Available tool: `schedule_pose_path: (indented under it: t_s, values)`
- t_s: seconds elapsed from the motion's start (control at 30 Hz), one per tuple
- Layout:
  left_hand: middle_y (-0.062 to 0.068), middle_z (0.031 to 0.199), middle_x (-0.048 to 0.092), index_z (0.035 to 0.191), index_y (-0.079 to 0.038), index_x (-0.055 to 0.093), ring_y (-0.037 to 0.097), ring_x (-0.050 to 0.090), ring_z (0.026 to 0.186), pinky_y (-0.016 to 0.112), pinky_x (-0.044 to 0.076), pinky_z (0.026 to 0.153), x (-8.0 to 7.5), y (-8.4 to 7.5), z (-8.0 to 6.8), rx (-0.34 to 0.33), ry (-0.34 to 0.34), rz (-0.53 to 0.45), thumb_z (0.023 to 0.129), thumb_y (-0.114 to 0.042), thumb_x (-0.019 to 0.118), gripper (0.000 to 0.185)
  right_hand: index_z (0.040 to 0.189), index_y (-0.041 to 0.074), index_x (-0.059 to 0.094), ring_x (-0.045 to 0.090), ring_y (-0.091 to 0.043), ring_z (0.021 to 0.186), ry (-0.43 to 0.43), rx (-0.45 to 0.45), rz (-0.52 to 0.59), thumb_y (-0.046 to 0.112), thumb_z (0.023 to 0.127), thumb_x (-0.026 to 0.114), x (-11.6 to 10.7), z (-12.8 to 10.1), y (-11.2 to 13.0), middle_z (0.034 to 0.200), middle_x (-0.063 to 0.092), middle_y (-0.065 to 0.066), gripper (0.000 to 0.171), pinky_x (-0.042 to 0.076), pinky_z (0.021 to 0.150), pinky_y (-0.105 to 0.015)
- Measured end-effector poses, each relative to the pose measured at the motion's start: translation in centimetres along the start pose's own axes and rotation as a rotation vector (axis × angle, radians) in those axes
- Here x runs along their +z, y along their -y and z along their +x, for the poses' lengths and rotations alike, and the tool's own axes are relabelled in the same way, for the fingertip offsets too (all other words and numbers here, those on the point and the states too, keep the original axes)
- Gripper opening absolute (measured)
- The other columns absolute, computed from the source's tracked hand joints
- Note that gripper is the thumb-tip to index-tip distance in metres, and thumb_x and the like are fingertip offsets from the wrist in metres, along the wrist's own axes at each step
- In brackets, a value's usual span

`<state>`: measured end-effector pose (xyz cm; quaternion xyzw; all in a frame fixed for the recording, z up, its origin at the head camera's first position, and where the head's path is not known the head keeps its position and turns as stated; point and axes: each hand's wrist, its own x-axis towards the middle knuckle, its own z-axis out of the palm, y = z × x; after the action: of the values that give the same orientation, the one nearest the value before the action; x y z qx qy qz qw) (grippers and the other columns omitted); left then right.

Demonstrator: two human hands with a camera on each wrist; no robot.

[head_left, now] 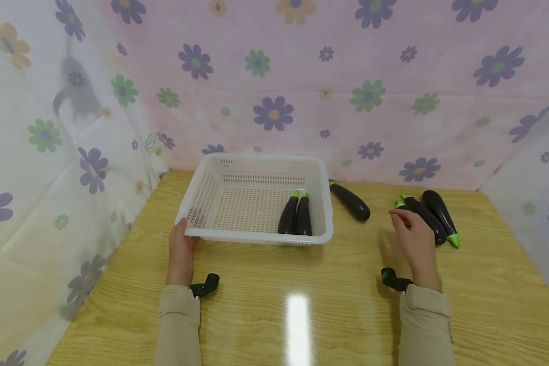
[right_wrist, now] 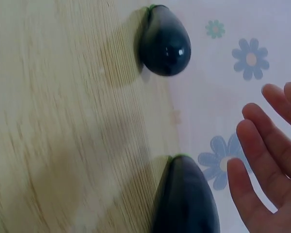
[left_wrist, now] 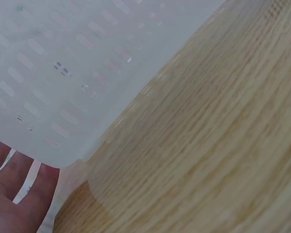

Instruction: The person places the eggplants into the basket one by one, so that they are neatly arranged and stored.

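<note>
The left hand (head_left: pixel 181 250) is bracing the white basket (head_left: pixel 201 195) at its seven o'clock corner, fingers pressed flat, while the right hand (head_left: pixel 414 239), fingers spread, is hovering over two eggplants (head_left: pixel 432 216).

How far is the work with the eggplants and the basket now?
Done: two eggplants lie inside the white basket. In hand: the left hand touches the basket's front corner, and the right hand reaches, fingers relaxed, toward the eggplant pair. Left: that pair and a single eggplant lie on the table.
</note>
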<state>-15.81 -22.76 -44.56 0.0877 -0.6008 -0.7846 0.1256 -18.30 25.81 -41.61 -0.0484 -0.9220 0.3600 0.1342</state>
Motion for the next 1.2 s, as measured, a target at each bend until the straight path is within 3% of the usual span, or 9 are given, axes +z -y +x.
schedule_pose_path:
  t_s: [0.13,0.47,0.83,1.2]
  values:
    - [0.004,0.134,0.041,0.135,-0.017,0.04,0.02,0.039,0.121,0.035,0.028,0.098,0.0,0.0,-0.1,0.0,0.003,-0.001,0.094,-0.04,0.035,0.047,0.118,0.007,0.056,0.047,-0.033,0.104,-0.032,0.031,-0.009,0.036,0.094,0.038,-0.5,0.0,-0.5,0.115,0.054,-0.016,0.041,0.032,0.087,-0.051]
    - [0.005,0.134,0.041,0.135,-0.015,0.04,0.019,0.039,0.121,0.031,0.031,0.097,0.0,0.0,0.0,-0.013,-0.005,-0.023,0.094,-0.039,0.036,0.048,0.118,0.004,0.056,0.045,-0.033,0.104,-0.132,0.075,0.001,0.024,0.092,0.046,-1.2,-0.1,-1.4,0.113,0.051,-0.017,0.034,0.032,0.085,-0.047]
    - [0.004,0.134,0.041,0.135,-0.015,0.04,0.018,0.039,0.121,0.029,0.03,0.097,0.0,0.1,0.0,0.001,-0.011,-0.018,0.095,-0.037,0.035,0.046,0.13,-0.001,0.043,0.038,-0.044,0.11,-0.003,0.121,-0.054,0.025,0.092,0.045,-1.9,-0.3,-2.1,0.122,0.043,-0.03,0.046,0.029,0.086,-0.055]
    - [0.003,0.135,0.041,0.135,-0.016,0.039,0.018,0.038,0.121,0.03,0.029,0.098,0.0,0.2,0.1,0.002,0.003,-0.021,0.095,-0.038,0.035,0.046,0.136,-0.003,0.031,0.034,-0.05,0.111,0.036,0.168,-0.105,0.024,0.09,0.05,-1.4,-0.2,-3.0,0.125,0.038,-0.033,0.057,0.027,0.088,-0.058]
